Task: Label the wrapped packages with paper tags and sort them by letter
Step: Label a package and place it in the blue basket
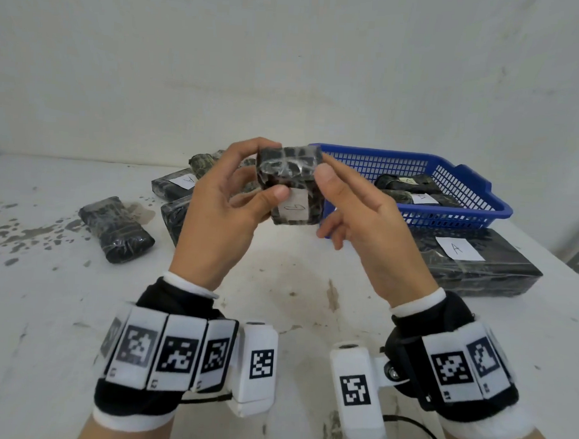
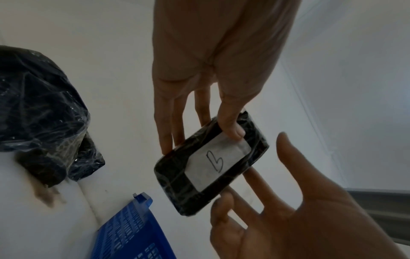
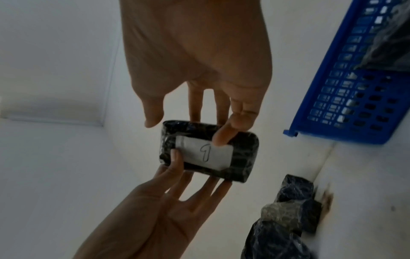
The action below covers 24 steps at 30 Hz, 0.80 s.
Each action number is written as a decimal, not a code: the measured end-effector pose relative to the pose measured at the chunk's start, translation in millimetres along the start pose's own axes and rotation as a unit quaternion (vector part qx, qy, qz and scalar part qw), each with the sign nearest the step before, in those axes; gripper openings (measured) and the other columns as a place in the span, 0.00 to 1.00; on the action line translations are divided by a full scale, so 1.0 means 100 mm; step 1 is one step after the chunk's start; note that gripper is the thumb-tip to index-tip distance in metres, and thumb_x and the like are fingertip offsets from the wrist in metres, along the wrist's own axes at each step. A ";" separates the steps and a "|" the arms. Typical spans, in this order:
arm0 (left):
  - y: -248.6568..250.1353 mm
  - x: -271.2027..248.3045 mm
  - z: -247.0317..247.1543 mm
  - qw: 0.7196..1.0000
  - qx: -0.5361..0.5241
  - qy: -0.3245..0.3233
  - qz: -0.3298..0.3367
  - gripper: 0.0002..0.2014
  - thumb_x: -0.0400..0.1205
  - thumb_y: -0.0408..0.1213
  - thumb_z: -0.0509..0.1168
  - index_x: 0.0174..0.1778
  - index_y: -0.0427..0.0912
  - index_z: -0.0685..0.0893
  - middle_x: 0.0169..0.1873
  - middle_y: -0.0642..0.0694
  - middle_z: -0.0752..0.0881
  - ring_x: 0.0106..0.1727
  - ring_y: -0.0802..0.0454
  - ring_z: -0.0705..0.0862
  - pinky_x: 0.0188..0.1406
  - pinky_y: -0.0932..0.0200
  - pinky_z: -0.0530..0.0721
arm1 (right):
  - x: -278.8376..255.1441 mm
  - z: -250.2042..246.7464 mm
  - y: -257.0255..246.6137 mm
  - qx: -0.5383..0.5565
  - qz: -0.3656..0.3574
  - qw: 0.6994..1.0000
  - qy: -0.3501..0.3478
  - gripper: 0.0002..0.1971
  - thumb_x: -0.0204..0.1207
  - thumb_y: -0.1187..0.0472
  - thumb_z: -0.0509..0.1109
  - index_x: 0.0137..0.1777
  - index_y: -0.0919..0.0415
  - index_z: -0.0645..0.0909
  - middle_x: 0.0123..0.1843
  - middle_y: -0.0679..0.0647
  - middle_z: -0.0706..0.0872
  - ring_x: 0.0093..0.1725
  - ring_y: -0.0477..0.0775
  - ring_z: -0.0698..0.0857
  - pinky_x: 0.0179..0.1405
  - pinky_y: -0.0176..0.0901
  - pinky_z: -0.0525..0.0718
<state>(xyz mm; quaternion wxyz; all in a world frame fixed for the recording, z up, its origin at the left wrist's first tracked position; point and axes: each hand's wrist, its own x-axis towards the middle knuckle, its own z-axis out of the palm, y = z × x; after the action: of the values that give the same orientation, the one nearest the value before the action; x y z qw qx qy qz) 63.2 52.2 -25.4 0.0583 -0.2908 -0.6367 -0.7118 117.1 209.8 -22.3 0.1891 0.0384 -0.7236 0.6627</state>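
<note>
Left hand grips the small package up between both hands, thumb on its paper tag; right hand hovers slack, fingertips steadying. Glossy film looks slippery, bundle light and firm – pinch the edges

black wristbands with white cuffs — square-coded white tags, white wrist cameras, black cable

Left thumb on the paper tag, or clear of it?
Touching. The left wrist view shows the left hand thumb tip pressed on a corner of the paper tag.
</note>
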 end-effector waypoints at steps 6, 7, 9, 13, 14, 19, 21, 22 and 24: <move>0.09 -0.04 0.06 0.998 -0.023 -0.029 -0.056 0.20 0.75 0.41 0.67 0.64 0.51 0.83 0.55 0.46 0.89 0.59 0.43 0.87 0.63 0.40 0.84 | 0.04 0.00 0.05 0.041 0.001 0.999 0.026 0.19 0.73 0.49 0.75 0.62 0.53 0.87 0.53 0.57 0.91 0.39 0.60 0.90 0.41 0.50 0.88; 0.10 -0.04 0.06 0.997 -0.029 -0.024 -0.062 0.19 0.75 0.44 0.67 0.63 0.51 0.84 0.55 0.46 0.90 0.60 0.43 0.86 0.63 0.40 0.83 | 0.04 -0.01 0.05 0.048 0.004 0.998 0.026 0.18 0.72 0.49 0.75 0.60 0.54 0.87 0.53 0.58 0.91 0.39 0.61 0.90 0.43 0.50 0.89; 0.11 -0.04 0.07 0.998 -0.028 -0.014 -0.057 0.16 0.76 0.46 0.66 0.59 0.50 0.86 0.55 0.44 0.89 0.60 0.41 0.86 0.64 0.38 0.83 | 0.03 -0.01 0.06 0.050 0.000 0.999 0.015 0.17 0.72 0.51 0.75 0.60 0.55 0.87 0.53 0.59 0.91 0.41 0.62 0.90 0.45 0.50 0.90; 0.11 -0.04 0.08 0.999 -0.028 -0.005 -0.044 0.12 0.78 0.43 0.68 0.56 0.47 0.88 0.56 0.37 0.88 0.53 0.38 0.86 0.63 0.35 0.80 | 0.03 0.00 0.09 0.048 -0.011 0.999 -0.004 0.18 0.74 0.52 0.75 0.61 0.57 0.86 0.56 0.63 0.90 0.44 0.61 0.90 0.50 0.52 0.91; 0.11 -0.04 0.08 0.999 -0.026 -0.006 -0.042 0.12 0.77 0.43 0.68 0.56 0.48 0.88 0.55 0.37 0.88 0.52 0.39 0.86 0.63 0.36 0.80 | 0.03 0.00 0.08 0.046 -0.014 0.999 -0.004 0.17 0.73 0.52 0.75 0.60 0.57 0.87 0.56 0.63 0.90 0.44 0.61 0.90 0.50 0.52 0.91; 0.09 -0.03 0.11 0.999 -0.014 -0.017 -0.038 0.15 0.77 0.42 0.67 0.58 0.42 0.87 0.50 0.44 0.90 0.52 0.53 0.88 0.58 0.52 0.85 | 0.04 0.00 0.08 0.056 -0.016 0.998 0.009 0.11 0.73 0.50 0.75 0.51 0.54 0.88 0.55 0.62 0.90 0.47 0.61 0.89 0.52 0.52 0.91; 0.09 -0.04 0.11 0.998 -0.019 -0.014 -0.052 0.15 0.79 0.45 0.67 0.56 0.41 0.88 0.50 0.43 0.91 0.53 0.51 0.88 0.58 0.52 0.85 | 0.05 -0.01 0.10 0.046 -0.027 0.999 0.008 0.11 0.72 0.51 0.76 0.50 0.54 0.88 0.56 0.60 0.89 0.54 0.63 0.90 0.55 0.53 0.90; 0.09 -0.03 0.11 0.997 -0.024 -0.011 -0.069 0.14 0.81 0.47 0.67 0.55 0.42 0.89 0.50 0.42 0.91 0.54 0.48 0.88 0.59 0.49 0.86 | 0.05 -0.01 0.11 0.040 -0.029 0.999 0.007 0.11 0.71 0.51 0.77 0.50 0.53 0.88 0.57 0.57 0.89 0.57 0.63 0.89 0.57 0.53 0.89; 0.09 -0.03 0.09 0.994 -0.021 -0.005 -0.110 0.13 0.84 0.46 0.63 0.53 0.43 0.89 0.50 0.42 0.91 0.54 0.45 0.89 0.55 0.51 0.89 | 0.06 0.00 0.12 0.033 -0.024 0.999 0.003 0.11 0.69 0.49 0.78 0.49 0.50 0.89 0.63 0.48 0.88 0.63 0.56 0.88 0.62 0.51 0.86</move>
<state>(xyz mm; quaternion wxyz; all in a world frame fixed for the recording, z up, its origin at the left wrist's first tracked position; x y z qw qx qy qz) 72.4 58.2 -18.7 -0.0294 -0.2241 -0.6503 -0.7253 108.1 212.5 -31.8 0.2060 0.0604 -0.6994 0.6817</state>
